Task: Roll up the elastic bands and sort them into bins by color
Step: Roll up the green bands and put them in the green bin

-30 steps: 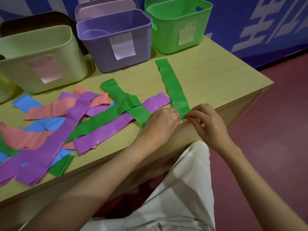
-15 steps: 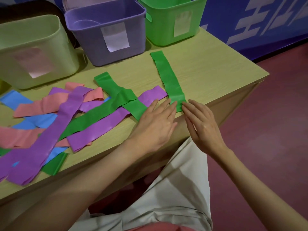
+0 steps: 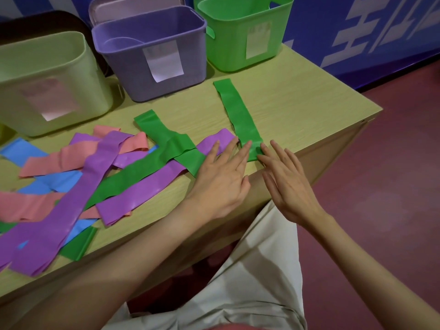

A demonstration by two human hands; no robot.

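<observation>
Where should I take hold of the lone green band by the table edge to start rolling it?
Take the green band at its near end, from the table's front edge. It lies flat, pointing toward the green bin, and both hands' fingertips already press there.

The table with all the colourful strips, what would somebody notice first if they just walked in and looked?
Probably the two hands, left hand and right hand, lying flat with straight fingers on the near end of a long green band at the table's front edge. Next, the messy pile of bands in purple, pink, blue and green on the left. Behind stand three bins: pale green bin, purple bin and green bin.
</observation>
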